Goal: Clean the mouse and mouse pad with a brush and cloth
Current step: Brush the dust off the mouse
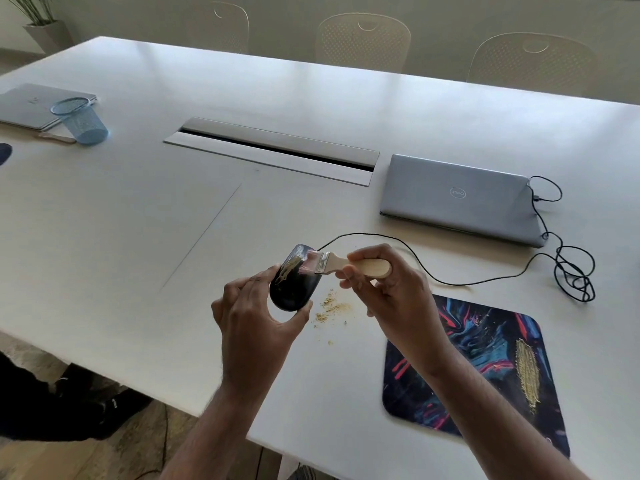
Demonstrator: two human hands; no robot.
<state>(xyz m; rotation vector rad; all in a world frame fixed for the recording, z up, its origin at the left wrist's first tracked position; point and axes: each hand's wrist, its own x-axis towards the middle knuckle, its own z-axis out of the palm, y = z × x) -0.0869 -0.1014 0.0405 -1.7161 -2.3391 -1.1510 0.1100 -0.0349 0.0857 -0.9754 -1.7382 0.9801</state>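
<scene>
Left hand [254, 311] holds black mouse [292, 282], yellowish crumbs smeared on top.

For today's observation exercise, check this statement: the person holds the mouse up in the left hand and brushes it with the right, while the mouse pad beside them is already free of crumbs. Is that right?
Not quite. The left hand does hold the mouse and the right hand works the brush, but the head view shows the mouse pad bearing a yellowish streak of crumbs.
</scene>
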